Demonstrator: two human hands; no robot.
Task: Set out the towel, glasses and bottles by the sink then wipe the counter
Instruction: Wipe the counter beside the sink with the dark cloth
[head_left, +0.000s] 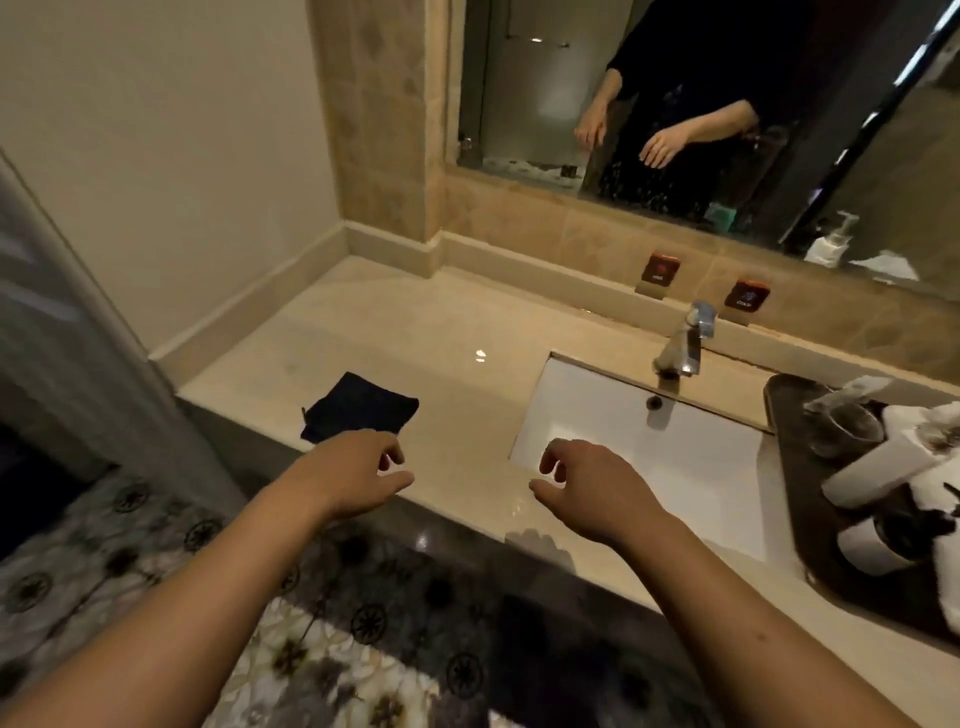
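A small dark folded cloth (358, 408) lies flat on the beige marble counter (415, 332), left of the white sink basin (675, 457). My left hand (358, 473) hovers just in front of the cloth, fingers loosely curled and holding nothing. Over the sink's front left corner my right hand (587, 493) hangs the same way, with nothing in it. On the right a dark tray (810, 566) carries a glass (844, 428), rolled white towels (878, 467) and other small items that are blurred.
A chrome faucet (685, 343) stands behind the basin, with two small red-brown signs (660, 270) on the ledge. The wall mirror (701, 104) reflects a person's arms and a pump bottle. Patterned floor tiles (322, 649) lie below the counter's front edge.
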